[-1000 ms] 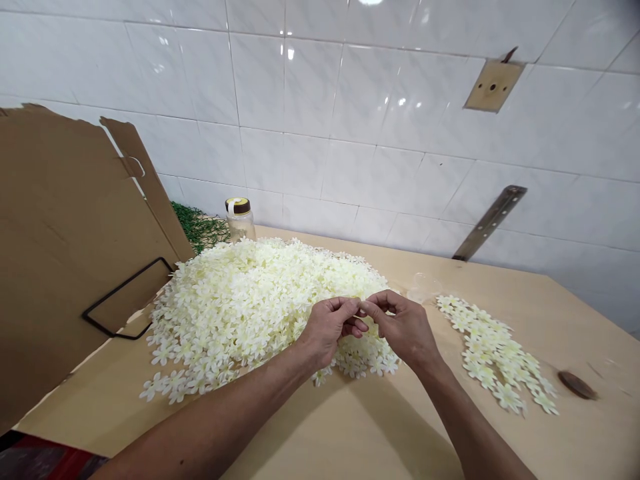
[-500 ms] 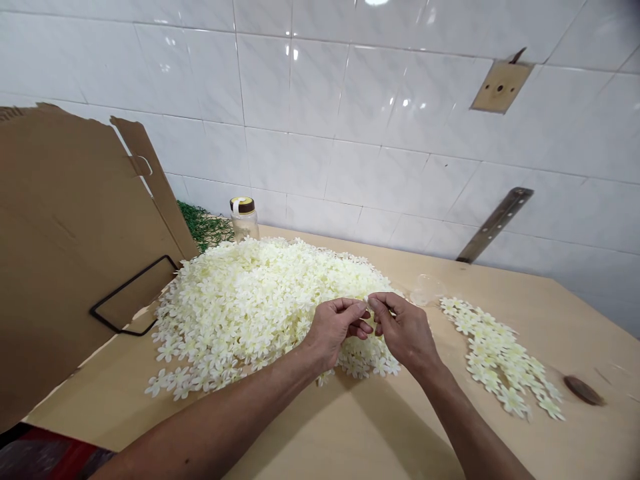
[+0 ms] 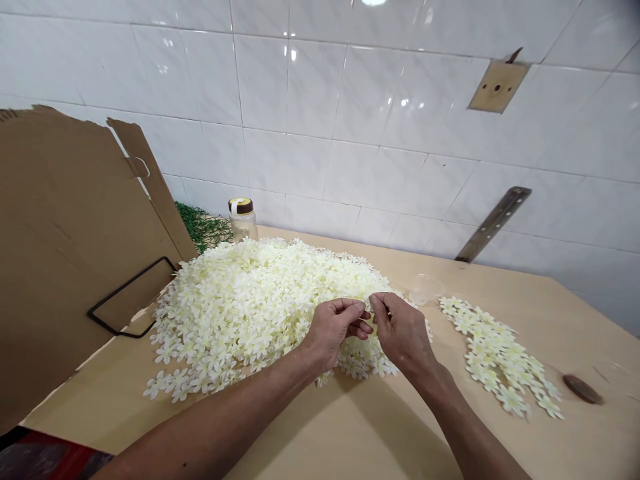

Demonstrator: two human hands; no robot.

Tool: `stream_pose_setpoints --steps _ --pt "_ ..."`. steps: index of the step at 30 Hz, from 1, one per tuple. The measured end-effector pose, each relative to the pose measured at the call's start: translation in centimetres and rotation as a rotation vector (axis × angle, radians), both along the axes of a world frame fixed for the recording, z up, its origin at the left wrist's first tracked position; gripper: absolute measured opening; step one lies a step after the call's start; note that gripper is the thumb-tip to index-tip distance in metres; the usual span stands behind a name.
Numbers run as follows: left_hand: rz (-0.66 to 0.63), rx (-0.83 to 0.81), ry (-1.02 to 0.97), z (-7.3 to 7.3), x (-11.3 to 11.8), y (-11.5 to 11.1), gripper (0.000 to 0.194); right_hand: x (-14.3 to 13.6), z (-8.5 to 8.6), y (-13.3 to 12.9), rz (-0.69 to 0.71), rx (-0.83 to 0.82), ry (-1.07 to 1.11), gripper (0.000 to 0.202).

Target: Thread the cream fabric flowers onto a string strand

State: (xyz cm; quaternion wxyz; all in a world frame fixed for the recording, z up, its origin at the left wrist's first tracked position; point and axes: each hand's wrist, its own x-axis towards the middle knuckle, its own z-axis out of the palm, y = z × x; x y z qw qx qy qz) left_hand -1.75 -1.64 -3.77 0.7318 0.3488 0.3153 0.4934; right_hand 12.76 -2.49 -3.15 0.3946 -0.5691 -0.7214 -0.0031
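My left hand [image 3: 341,328] is closed in a pinch, thumb against forefinger, in front of a large heap of pale cream artificial flowers [image 3: 260,293]. Just to its right, my right hand [image 3: 399,327] is also pinched closed, its fingertips a small gap from the left ones. Whatever sits between the fingers is too small to make out. Both hands are raised at the heap's front right edge, hiding part of it. A strand of the same flowers, apart from the heap, forms a flower garland [image 3: 500,357] on the table to the right.
A cardboard box [image 3: 80,253] with a black wire frame [image 3: 120,293] stands at left. Behind the heap are a clear jar [image 3: 243,223] and green netting [image 3: 205,227]. A dark oval object [image 3: 581,389] lies at right; a metal bracket [image 3: 494,225] meets the tiled wall.
My right hand has turned slightly and its fingertips have drawn a little away from the left ones. My left hand keeps its pinch in nearly the same place.
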Motion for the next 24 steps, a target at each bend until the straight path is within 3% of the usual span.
stream_pose_setpoints --steps 8,16,24 --pt "0.004 0.002 0.016 -0.1 0.0 0.0 0.021 0.1 0.3 -0.2 0.021 -0.247 0.206 0.036" --pt "0.022 0.054 0.076 -0.2 0.0 0.0 0.026 -0.3 0.6 -0.4 -0.03 -0.2 0.12 0.034" --pt "0.018 0.001 0.059 -0.4 -0.1 0.3 0.023 0.9 1.1 -0.1 -0.017 -0.378 0.4 0.042"
